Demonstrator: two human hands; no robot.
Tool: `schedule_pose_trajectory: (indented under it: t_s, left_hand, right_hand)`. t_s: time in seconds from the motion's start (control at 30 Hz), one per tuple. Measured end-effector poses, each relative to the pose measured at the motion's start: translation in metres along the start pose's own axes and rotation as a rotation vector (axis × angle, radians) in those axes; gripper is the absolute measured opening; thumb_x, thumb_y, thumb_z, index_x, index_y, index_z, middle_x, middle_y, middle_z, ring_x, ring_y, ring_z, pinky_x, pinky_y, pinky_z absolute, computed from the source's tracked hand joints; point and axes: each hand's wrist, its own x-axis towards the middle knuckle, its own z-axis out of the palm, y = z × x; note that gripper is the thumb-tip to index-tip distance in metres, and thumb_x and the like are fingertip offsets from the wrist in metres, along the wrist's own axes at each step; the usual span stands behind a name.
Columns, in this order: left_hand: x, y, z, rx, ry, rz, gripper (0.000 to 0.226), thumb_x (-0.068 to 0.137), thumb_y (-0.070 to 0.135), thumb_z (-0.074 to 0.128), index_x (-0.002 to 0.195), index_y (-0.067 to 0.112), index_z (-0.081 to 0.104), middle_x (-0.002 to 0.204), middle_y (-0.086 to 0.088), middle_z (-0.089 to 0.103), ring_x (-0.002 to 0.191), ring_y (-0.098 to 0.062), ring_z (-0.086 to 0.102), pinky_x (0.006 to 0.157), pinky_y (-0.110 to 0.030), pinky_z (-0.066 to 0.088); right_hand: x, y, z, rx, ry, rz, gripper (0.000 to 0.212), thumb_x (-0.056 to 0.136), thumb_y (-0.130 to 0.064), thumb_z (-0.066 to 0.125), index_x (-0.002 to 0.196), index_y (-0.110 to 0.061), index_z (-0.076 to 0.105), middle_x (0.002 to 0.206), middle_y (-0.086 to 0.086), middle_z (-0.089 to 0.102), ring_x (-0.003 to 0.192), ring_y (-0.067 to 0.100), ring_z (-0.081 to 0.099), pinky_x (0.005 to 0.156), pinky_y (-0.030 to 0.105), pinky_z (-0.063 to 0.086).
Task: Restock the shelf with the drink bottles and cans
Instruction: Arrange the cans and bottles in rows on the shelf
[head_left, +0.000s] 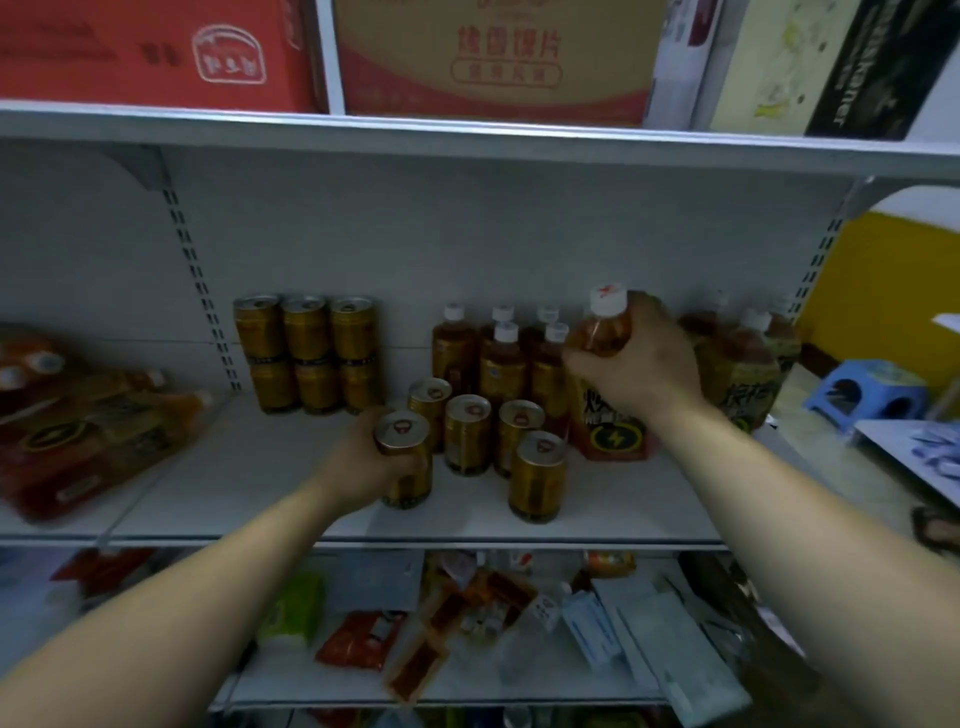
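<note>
My left hand grips a gold can standing near the front of the white shelf. My right hand is wrapped around the upper part of an orange drink bottle with a white cap and a lightning-bolt label, upright on the shelf. Three more loose gold cans stand between my hands, and another gold can stands in front. Behind them are small brown bottles with white caps. A two-high stack of gold cans sits against the back wall.
A shrink-wrapped pack of orange bottles lies at the shelf's left. Large bottles stand at the right end. Cardboard boxes fill the shelf above. Snack packets and boxes crowd the shelf below. A blue stool stands to the right.
</note>
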Motion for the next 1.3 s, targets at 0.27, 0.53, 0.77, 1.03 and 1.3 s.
schedule_pose_trajectory:
  t_s: [0.27,0.53,0.77,1.03,1.3]
  left_hand:
    - [-0.028,-0.036,-0.094,0.051,0.011,0.005,0.057,0.066,0.019,0.083,0.107,0.036,0.047,0.094,0.022,0.054,0.080,0.001,0.053,0.063,-0.014,0.041]
    - [-0.057,-0.080,-0.157,0.020,0.076,-0.041,0.060,0.064,0.009,0.081,0.112,0.017,0.045,0.096,0.004,0.060,0.084,-0.012,0.060,0.067,-0.028,0.047]
    - [-0.054,-0.102,-0.176,-0.078,0.158,-0.048,0.055,0.070,-0.003,0.076,0.108,0.017,0.042,0.088,0.011,0.054,0.070,0.010,0.052,0.053,-0.002,0.040]
    - [-0.006,-0.110,-0.186,-0.012,0.044,-0.141,0.080,0.077,0.018,0.075,0.141,0.020,0.027,0.120,0.004,0.045,0.099,-0.009,0.048,0.056,-0.005,0.040]
    - [0.028,-0.118,-0.180,-0.110,0.035,-0.069,0.072,0.072,-0.002,0.075,0.125,0.019,0.031,0.102,0.013,0.054,0.084,0.014,0.057,0.062,-0.004,0.045]
  right_hand:
    - [-0.009,-0.138,0.021,0.159,-0.021,-0.081,0.054,0.053,-0.062,0.070,0.097,-0.038,0.051,0.095,-0.012,0.058,0.085,0.012,0.057,0.071,0.029,0.046]
    - [-0.060,-0.211,0.121,0.334,-0.180,0.047,0.038,0.055,-0.052,0.073,0.080,-0.032,0.053,0.080,-0.015,0.061,0.073,0.001,0.057,0.061,0.026,0.045]
    - [-0.080,-0.216,0.199,0.377,-0.322,0.089,0.033,0.067,-0.046,0.076,0.093,-0.037,0.059,0.089,-0.017,0.064,0.083,0.004,0.060,0.068,0.026,0.047]
    - [-0.048,-0.210,0.254,0.481,-0.317,0.054,0.032,0.066,-0.046,0.076,0.086,-0.031,0.057,0.082,-0.013,0.063,0.074,-0.002,0.058,0.060,0.024,0.043]
    - [-0.035,-0.198,0.257,0.583,-0.412,-0.129,0.033,0.064,-0.043,0.081,0.088,-0.037,0.060,0.086,-0.014,0.067,0.082,0.000,0.064,0.066,0.013,0.048]
